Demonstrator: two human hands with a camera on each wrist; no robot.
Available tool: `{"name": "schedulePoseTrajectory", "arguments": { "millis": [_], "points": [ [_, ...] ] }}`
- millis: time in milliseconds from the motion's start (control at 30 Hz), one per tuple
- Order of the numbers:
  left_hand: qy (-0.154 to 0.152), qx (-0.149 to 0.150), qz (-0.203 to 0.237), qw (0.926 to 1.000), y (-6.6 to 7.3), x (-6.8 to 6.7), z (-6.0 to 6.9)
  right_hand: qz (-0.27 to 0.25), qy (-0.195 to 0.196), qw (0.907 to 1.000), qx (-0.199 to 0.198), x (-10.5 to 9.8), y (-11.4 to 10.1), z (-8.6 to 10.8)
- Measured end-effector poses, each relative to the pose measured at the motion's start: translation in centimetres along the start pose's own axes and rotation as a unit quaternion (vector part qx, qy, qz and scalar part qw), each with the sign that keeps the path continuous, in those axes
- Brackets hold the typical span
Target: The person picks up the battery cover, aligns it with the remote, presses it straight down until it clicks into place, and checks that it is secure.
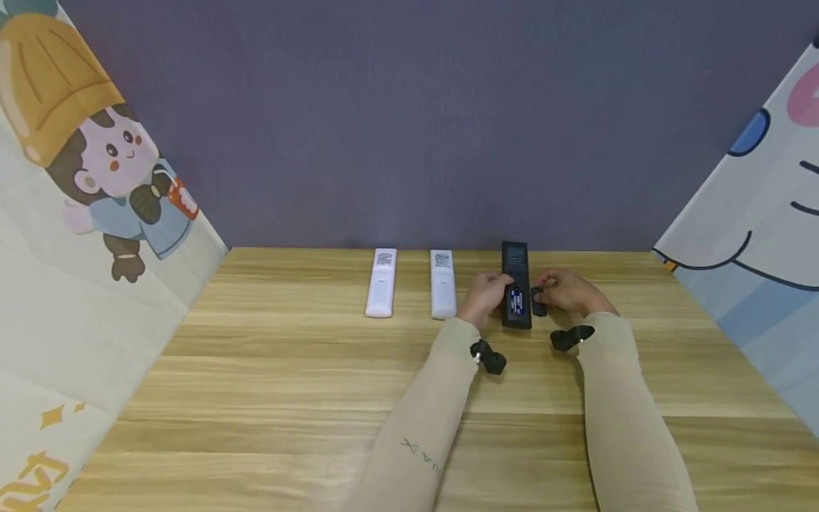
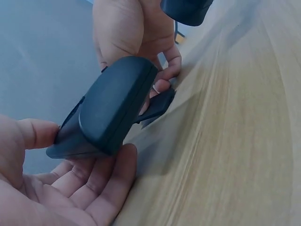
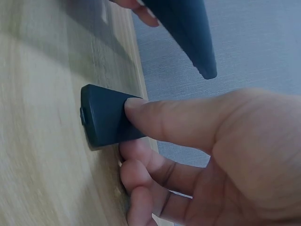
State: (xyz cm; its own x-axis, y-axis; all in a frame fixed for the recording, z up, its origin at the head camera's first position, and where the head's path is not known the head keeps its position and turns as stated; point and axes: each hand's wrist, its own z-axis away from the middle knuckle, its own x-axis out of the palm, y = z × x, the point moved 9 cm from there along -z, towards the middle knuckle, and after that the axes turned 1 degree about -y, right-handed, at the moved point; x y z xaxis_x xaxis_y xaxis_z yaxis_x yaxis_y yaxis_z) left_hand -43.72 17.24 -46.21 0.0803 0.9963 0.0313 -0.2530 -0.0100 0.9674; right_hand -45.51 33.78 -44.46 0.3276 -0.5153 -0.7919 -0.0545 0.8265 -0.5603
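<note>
A black remote control (image 1: 515,267) lies back up, its battery compartment uncovered and batteries (image 1: 517,301) showing inside. My left hand (image 1: 488,293) grips it along its left side, thumb on top and fingers beneath, as the left wrist view shows. To its right, my right hand (image 1: 568,290) pinches a small black battery cover (image 3: 107,115) between thumb and fingers, close to the wooden table. In the right wrist view the remote (image 3: 186,33) hangs above the cover, apart from it.
Two white remotes lie back up to the left, one (image 1: 443,284) near my left hand and another (image 1: 381,283) farther off. A grey panel (image 1: 409,128) rises behind the wooden table (image 1: 288,398). Cartoon-printed sheets (image 1: 51,284) flank both sides.
</note>
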Motion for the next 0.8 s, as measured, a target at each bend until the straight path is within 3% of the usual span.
{"name": "schedulePoseTrajectory", "arguments": {
  "millis": [500, 800],
  "points": [
    [-0.003, 0.012, 0.053, 0.9985, 0.8, -0.2, -0.2, -0.07, 0.024, 0.9972, -0.007, -0.9, 0.2, 0.1],
    [-0.032, 0.018, 0.066, 0.9971, 0.9, -0.5, -0.4, -0.122, 0.037, 0.9918, -0.004, -1.9, 0.5, 0.5]
  ]
}}
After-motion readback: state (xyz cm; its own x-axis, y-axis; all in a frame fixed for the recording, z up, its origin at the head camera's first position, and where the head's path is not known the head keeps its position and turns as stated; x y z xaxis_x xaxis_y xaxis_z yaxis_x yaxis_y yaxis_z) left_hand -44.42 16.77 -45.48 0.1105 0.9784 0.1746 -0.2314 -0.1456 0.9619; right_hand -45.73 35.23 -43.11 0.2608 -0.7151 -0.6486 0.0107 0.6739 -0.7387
